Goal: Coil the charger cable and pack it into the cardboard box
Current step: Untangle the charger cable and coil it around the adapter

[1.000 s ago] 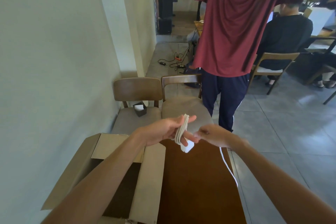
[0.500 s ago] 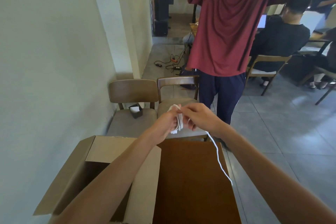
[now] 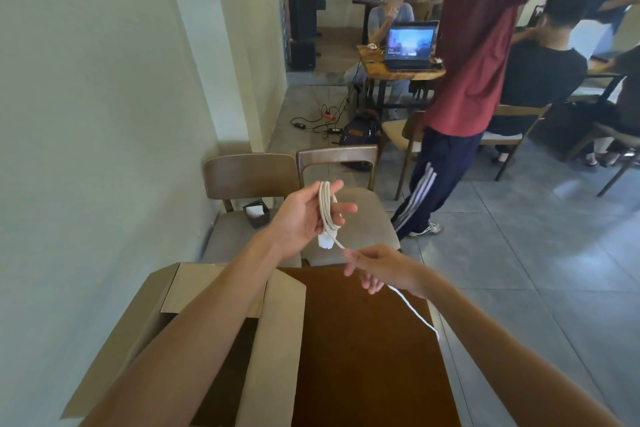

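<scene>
My left hand [image 3: 304, 217] is raised above the far end of the table, with several loops of the white charger cable [image 3: 327, 210] wound around its spread fingers. The white plug block hangs under the palm. My right hand [image 3: 379, 269] sits lower and to the right, pinching the loose strand that runs from the coil. The free tail [image 3: 414, 312] trails down past my right wrist over the table's right edge. The open cardboard box [image 3: 277, 340] stands at the near left on the table, partly hidden by my left forearm.
The brown table [image 3: 363, 357] stretches ahead of me, with a wall close on the left. Two wooden chairs [image 3: 252, 180] stand at its far end; one carries a small black holder [image 3: 257, 213]. A person in a red shirt [image 3: 474, 62] stands to the right; others sit at tables behind.
My right hand has dropped from the top of the coil down and to the right, drawing the strand with it. The coil on my left hand has gained a loop. The standing person has stepped right.
</scene>
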Demonstrator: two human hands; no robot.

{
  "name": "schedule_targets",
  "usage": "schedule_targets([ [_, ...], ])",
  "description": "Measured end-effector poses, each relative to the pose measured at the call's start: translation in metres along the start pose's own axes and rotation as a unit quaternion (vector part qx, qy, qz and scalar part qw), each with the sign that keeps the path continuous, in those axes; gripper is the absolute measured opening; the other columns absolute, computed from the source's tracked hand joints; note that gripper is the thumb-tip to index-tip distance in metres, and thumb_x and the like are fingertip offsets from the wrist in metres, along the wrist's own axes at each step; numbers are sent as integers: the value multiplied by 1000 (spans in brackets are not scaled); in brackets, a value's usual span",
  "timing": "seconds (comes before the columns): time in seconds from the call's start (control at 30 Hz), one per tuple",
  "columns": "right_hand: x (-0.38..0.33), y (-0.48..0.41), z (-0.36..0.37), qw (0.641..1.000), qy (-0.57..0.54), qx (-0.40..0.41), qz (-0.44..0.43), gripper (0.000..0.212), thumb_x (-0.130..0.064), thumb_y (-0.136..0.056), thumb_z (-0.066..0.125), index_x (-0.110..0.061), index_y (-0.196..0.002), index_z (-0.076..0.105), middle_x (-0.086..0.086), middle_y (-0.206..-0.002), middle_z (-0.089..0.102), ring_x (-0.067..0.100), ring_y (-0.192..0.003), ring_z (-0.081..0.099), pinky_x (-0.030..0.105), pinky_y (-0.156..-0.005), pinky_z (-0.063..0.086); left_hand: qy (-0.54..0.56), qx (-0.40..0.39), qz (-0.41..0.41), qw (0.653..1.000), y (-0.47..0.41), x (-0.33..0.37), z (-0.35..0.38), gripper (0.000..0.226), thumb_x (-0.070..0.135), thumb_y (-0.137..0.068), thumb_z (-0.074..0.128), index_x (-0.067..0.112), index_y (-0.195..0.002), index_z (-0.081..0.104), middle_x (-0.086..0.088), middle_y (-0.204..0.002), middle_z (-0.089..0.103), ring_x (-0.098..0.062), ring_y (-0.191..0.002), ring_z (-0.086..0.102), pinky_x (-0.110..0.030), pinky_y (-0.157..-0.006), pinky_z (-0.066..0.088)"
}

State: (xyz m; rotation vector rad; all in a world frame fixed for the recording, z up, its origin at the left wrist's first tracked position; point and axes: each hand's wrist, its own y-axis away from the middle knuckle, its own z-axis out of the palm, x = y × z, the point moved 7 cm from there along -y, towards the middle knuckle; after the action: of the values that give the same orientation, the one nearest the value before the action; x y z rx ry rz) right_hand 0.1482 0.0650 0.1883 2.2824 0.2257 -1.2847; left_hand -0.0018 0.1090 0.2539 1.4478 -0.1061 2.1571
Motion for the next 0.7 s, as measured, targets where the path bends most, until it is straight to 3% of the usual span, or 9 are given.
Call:
schedule_targets([
  [0.1,18,-4,-13,999,18,26,33,62,-75,-83,51,-18,-94,72,-12,-53,55,4,-52,56,25,-69,54,-75,-47,-7,996,8,0,4,45,44,-111,26,28,-141,56,-12,-99,80,-16,-75,69,-32,-74,46],
  [0.23,20,-12,-33,997,35,43,63,47,-62,-88,64,-15,-90,67,-6,-59,48,6,-47,45,20,-57,44,-183,-112,-30,976,19,-9,15,42,45,-112,24,35,-144,50,-16,-104,78,-17,-79,69,-42,-97,44],
  [0.3,10,-18,-45,994,62,44,75,44,-55,-88,70,-11,-88,69,-3,-59,49,8,-47,44,18,-51,41,-239,-135,-42,961,21,-17,22,44,45,-112,23,35,-150,42,-13,-107,79,-15,-82,71,-39,-104,44],
  [0.37,-5,-21,-53,992,84,29,84,40,-49,-88,74,-12,-75,68,-3,-54,44,10,-46,40,18,-50,38,-297,-152,-62,941,22,-25,27,49,47,-112,21,31,-157,34,-9,-111,79,-13,-85,72,-30,-101,46],
  [0.5,-24,-21,-59,988,-34,-24,147,24,-24,-95,71,-13,-73,67,-2,-51,37,10,-43,28,20,-48,27,-344,-155,-74,923,23,-28,31,52,48,-112,17,30,-160,27,-3,-118,79,-12,-93,73,-30,-105,43],
  [0.57,-27,-21,-64,981,-91,7,172,31,-24,-99,65,-12,-71,64,-1,-52,43,9,-42,34,18,-47,31,-354,-155,-60,920,22,-23,32,50,47,-112,16,30,-157,30,-1,-119,79,-10,-92,74,-35,-112,40],
  [0.7,-40,-18,-69,966,-191,24,171,37,-28,-104,55,-9,-76,69,-1,-54,57,8,-47,44,18,-51,38,-414,-149,-58,896,12,-31,29,53,52,-110,18,23,-152,36,6,-118,79,-13,-93,76,-31,-109,40],
])
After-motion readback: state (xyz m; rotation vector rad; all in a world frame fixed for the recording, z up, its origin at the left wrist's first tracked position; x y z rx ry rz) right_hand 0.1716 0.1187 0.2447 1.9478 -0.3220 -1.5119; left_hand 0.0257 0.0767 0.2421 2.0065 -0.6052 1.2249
